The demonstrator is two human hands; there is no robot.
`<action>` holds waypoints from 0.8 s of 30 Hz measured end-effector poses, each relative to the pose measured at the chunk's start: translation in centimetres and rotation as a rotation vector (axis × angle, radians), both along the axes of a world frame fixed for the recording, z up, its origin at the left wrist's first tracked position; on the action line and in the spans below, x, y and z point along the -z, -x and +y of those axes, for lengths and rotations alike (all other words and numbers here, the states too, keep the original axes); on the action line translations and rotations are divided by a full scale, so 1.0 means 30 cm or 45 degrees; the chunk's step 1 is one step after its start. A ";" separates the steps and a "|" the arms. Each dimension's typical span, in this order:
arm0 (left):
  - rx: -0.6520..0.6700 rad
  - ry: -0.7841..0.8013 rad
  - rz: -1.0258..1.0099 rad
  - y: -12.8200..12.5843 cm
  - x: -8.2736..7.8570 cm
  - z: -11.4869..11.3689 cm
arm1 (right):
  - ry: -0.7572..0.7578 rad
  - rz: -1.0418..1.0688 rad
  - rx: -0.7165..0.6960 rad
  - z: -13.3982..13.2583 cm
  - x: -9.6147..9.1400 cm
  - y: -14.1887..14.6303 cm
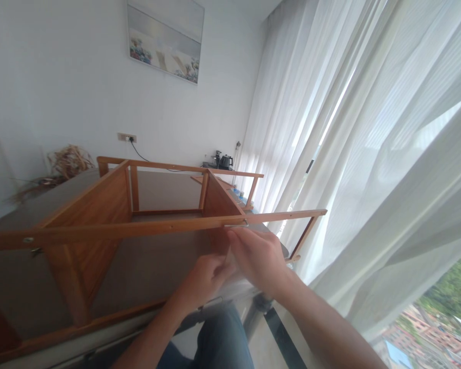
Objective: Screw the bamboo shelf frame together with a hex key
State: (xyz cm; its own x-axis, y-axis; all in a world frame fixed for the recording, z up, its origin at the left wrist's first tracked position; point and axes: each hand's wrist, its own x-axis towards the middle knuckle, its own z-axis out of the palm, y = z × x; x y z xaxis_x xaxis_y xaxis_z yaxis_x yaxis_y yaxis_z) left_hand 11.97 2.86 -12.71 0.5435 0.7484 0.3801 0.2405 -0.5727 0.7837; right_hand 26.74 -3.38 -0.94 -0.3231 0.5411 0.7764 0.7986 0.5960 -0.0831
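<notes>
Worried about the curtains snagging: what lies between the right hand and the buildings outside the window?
In the head view, sheer white curtains hang between the right hand and the buildings.

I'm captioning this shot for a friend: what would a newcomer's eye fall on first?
A long wooden rail of a wooden frame crosses the middle of the view, with the person's left hand and right hand just below it. Sheer white curtains fill the right side, and a pastel painting hangs on the wall above.
</notes>
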 end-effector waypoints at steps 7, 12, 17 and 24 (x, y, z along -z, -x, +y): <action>-0.033 -0.012 0.038 0.005 -0.010 -0.006 | -0.044 0.061 -0.026 -0.001 -0.073 -0.025; -0.019 -0.025 0.041 0.005 -0.013 -0.006 | -0.083 0.142 -0.048 -0.003 -0.083 -0.088; -0.014 -0.008 0.063 0.005 -0.014 -0.005 | -0.253 0.099 -0.069 0.008 -0.023 -0.157; -0.003 0.001 0.047 0.004 -0.010 -0.004 | -0.550 -0.060 0.233 0.013 0.051 -0.168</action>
